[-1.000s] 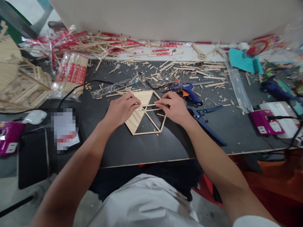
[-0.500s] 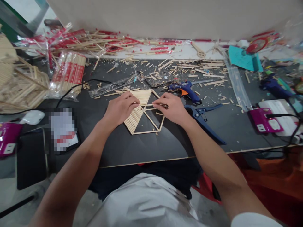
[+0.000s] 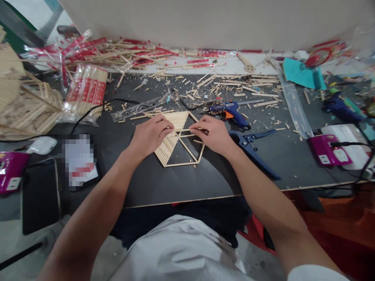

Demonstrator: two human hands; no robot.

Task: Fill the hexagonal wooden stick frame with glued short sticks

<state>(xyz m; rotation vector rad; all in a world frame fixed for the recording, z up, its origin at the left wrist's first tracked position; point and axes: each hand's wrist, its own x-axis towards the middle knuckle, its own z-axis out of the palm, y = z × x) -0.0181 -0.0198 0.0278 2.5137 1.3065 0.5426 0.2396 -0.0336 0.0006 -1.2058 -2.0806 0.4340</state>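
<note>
A hexagonal frame of thin wooden sticks [image 3: 181,164] lies on the dark table, with spokes meeting at its middle. Its left and upper wedges are filled with sticks laid side by side; the right-hand wedges are hollow. Above the centre, a short wooden stick [image 3: 185,130] runs sideways between my hands. My left hand [image 3: 152,134] is closed, its fingertips at the stick's left end over the filled part. Thumb and fingers of my right hand [image 3: 213,134] pinch the other end, above the hollow side. My fingers partly cover both stick ends.
A blue glue gun [image 3: 230,112] and blue cutter [image 3: 254,154] lie right of the frame. Behind are a clear ruler [image 3: 125,112] and scattered stick offcuts [image 3: 246,84]. Packed sticks [image 3: 84,91], a stick structure [image 3: 38,105] and a phone [image 3: 40,195] are at left; a purple power adapter [image 3: 328,150] sits right.
Both hands keep almost the same pose on the stick. The whole view has shifted very slightly; nothing else has visibly moved.
</note>
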